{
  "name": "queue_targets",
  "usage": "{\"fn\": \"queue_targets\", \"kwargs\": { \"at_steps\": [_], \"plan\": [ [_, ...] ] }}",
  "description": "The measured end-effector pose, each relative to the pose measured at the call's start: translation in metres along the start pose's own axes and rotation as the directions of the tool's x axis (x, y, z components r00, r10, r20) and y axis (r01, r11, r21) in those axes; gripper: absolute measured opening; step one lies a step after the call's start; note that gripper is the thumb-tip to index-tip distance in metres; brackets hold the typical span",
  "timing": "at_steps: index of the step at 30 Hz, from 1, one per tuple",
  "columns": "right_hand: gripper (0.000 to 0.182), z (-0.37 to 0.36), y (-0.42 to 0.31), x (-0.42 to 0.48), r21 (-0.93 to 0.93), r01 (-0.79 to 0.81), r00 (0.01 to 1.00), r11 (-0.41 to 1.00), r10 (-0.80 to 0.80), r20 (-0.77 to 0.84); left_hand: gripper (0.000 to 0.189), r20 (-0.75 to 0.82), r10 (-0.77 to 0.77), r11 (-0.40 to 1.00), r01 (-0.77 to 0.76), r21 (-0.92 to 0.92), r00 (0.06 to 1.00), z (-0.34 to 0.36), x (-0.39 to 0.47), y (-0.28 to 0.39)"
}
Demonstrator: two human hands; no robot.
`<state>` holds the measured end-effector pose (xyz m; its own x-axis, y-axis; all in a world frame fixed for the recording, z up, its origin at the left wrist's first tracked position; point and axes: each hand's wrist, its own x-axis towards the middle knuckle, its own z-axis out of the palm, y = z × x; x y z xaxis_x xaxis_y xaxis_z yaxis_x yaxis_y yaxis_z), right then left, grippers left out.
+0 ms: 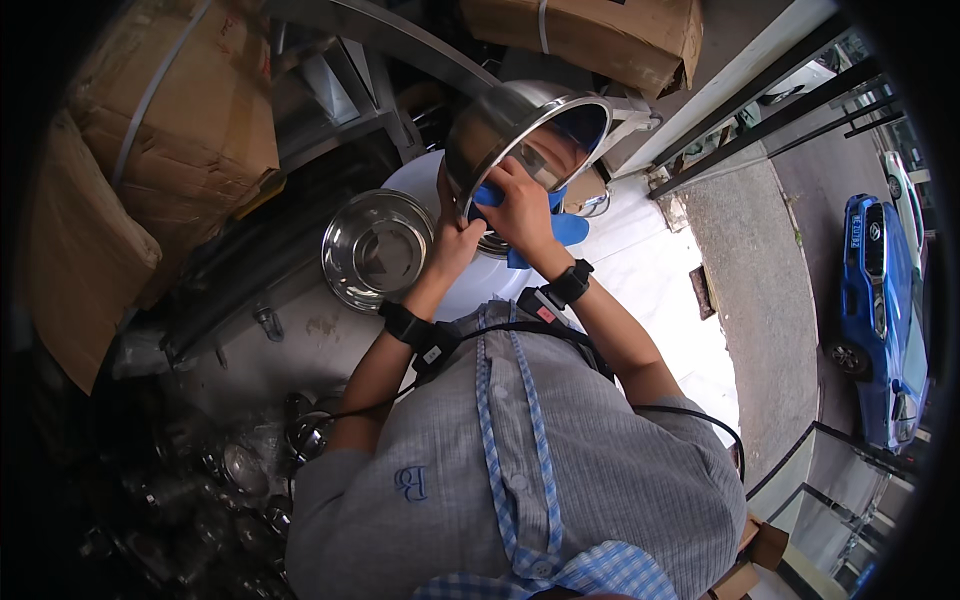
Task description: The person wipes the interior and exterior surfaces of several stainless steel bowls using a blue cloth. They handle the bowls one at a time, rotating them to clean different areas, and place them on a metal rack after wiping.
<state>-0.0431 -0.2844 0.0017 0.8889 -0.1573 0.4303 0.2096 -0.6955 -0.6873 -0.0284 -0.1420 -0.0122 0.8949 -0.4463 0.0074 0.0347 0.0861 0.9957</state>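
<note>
A shiny stainless steel bowl (491, 124) is held up and tilted, its opening turned to the right. My left hand (455, 240) grips its near rim, with the thumb at the edge and fingers along the outside. My right hand (523, 210) is at the same rim, pressing a blue cloth (568, 229) against the bowl's inside; part of the cloth hangs below. Another steel bowl (379, 250) lies to the left, its opening up, on a round white surface (450, 294). More steel shows beneath my hands, mostly hidden.
Strapped cardboard boxes (180, 112) stand at the left, and another carton (585, 37) is at the top. A metal frame (360, 124) stands beyond the bowls. Several shiny metal items (240, 469) lie at lower left. Railings (757, 112) and a blue car (885, 315) are at right.
</note>
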Motion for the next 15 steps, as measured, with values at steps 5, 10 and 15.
{"fn": "queue_targets", "kwargs": {
  "at_steps": [5,10,15],
  "plan": [
    [0.033,-0.01,0.034,0.011,-0.297,-0.001,0.989,0.955,-0.044,-0.144,0.095,-0.012,0.098,0.989,-0.096,0.112,0.995,-0.003,0.001,0.0],
    [0.035,-0.027,0.052,0.024,-0.423,-0.012,0.984,0.906,-0.064,-0.164,0.099,-0.017,0.148,0.984,-0.145,0.104,0.989,0.0,0.001,0.002],
    [0.035,0.001,0.028,-0.001,-0.051,-0.057,0.998,0.997,0.058,0.019,0.098,-0.01,0.04,0.999,-0.04,0.015,0.999,0.002,0.0,0.004]
  ]
}}
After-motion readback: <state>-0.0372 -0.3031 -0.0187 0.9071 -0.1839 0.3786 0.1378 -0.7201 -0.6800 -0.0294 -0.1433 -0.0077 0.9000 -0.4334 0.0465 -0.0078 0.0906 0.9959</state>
